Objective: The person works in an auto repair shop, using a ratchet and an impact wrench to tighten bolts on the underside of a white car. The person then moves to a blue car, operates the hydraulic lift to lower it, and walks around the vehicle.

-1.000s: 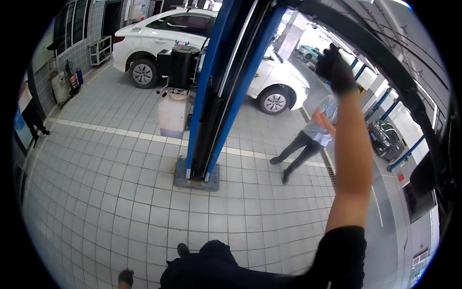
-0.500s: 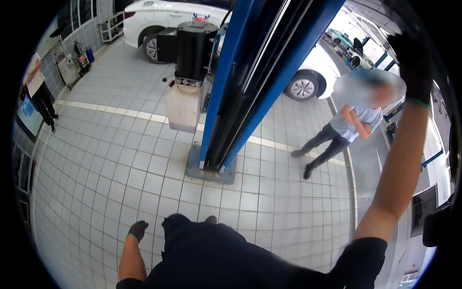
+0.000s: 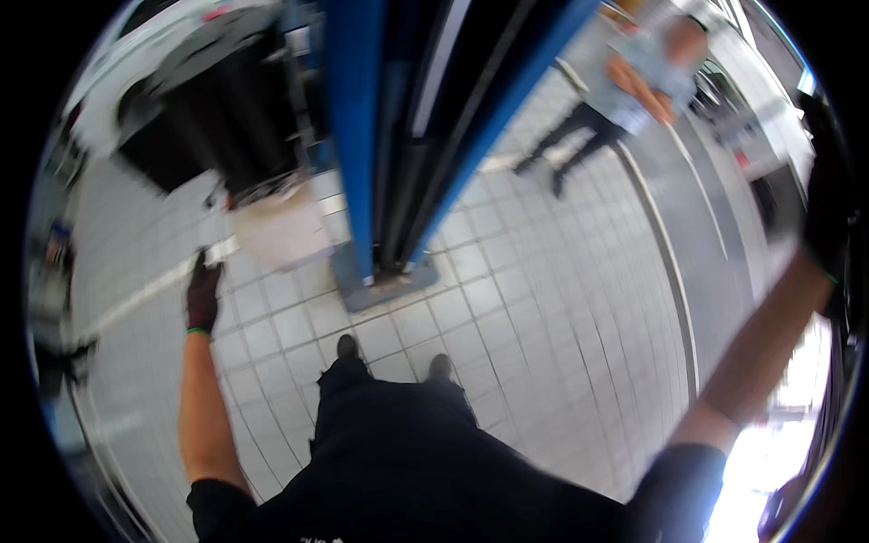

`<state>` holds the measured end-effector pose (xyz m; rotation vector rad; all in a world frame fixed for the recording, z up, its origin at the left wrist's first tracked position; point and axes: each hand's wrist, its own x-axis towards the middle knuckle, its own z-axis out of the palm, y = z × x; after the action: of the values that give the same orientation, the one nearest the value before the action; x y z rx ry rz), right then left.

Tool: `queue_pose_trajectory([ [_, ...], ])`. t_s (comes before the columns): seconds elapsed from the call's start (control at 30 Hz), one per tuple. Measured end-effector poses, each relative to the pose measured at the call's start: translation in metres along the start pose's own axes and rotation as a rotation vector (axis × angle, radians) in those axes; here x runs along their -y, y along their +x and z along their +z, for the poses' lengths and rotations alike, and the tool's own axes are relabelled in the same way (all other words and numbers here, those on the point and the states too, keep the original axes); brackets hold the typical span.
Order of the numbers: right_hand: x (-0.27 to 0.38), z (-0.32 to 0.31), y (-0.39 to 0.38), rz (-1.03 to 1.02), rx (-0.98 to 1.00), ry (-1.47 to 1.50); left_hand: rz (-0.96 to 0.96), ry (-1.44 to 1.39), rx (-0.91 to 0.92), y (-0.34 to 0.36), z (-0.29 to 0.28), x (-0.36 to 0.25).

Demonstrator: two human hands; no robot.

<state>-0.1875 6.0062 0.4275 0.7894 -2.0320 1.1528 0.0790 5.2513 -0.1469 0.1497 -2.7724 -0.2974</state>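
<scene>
Looking down at the tiled floor [image 3: 543, 326], you stand just in front of the blue lift column [image 3: 362, 136], your two dark shoes [image 3: 348, 347] close to its base plate [image 3: 385, 285]. Your hands are far apart, one out to each side. Your left hand [image 3: 203, 294], in a dark glove with a green cuff, hangs over the floor with its fingers stretched forward and nothing in it; it is close to the pale container [image 3: 276, 231] that stands on the floor under the black drum [image 3: 217, 118], though whether it touches that container is not clear. Your right hand [image 3: 826, 217], also gloved in dark, is raised at the right rim of the view against a dark edge there; the picture is too warped and dim at that spot to tell whether it grips anything or is simply pressed flat. A white car [image 3: 136, 63] stands behind the drum at the upper left. Beyond the column, at the upper right, another person [image 3: 625, 90] in a light blue shirt stands on the floor with arms folded, well apart from you.
</scene>
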Motion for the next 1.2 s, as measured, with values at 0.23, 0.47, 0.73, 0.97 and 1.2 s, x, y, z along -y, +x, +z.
queue_pose_trajectory([
  [0.23,0.025,0.199,-0.269,0.669,0.674,-0.147,0.199,-0.24,0.291,0.182,-0.004,0.061],
  [0.47,0.105,0.264,-0.552,1.175,0.666,-0.47,0.141,-0.944,0.677,0.249,0.04,0.058],
  [0.73,0.367,0.344,-0.914,2.333,-0.292,-0.603,0.149,-0.881,0.469,0.264,0.031,0.079],
  [0.97,0.641,0.578,-1.057,2.804,-0.332,-0.542,0.561,-0.367,0.215,0.264,0.065,0.059],
  [1.2,0.563,0.74,-0.859,2.441,-0.713,-0.093,0.587,-0.367,0.339,0.272,0.075,0.054],
])
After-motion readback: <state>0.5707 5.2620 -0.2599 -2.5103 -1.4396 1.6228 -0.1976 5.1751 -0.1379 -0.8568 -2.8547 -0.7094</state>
